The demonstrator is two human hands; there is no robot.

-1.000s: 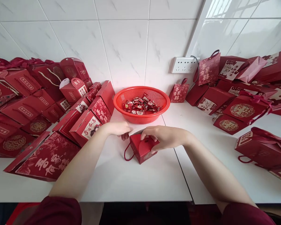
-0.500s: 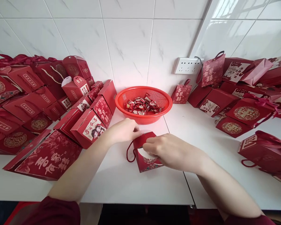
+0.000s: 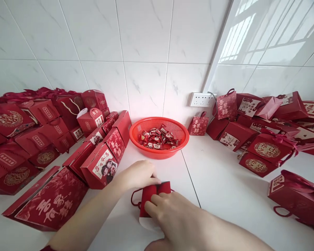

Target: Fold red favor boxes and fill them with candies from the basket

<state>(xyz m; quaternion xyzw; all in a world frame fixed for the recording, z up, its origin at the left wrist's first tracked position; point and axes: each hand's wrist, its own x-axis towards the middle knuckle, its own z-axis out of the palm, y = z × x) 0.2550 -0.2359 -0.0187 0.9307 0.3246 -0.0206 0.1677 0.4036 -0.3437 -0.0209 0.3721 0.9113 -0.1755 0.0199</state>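
A small red gift box (image 3: 148, 200) is on the white table in front of me, its red flaps up and a pale part at its near edge. A dark red cord handle (image 3: 136, 198) loops out at its left. My left hand (image 3: 141, 176) pinches the far left of the box with thumb and fingers. Over its near right side bends my right hand (image 3: 172, 212), fingertips on the red flaps and thumb lower down, covering much of the box. Beyond both hands stands a red plastic basket (image 3: 159, 153) holding many small red-wrapped candies (image 3: 157, 137).
Stacked red gift boxes (image 3: 39, 139) crowd the left, with open boxes (image 3: 102, 167) and a large red box (image 3: 52, 202) nearer. More boxes (image 3: 267, 148) pile up at right. A small red bag (image 3: 199, 125) stands below a power strip (image 3: 202, 100) on the tiled wall.
The camera view has tilted up, so everything sits lower. My right hand has shifted from the box's patterned face to its red flaps, its fingers less curled. My left hand stays at the box's far left.
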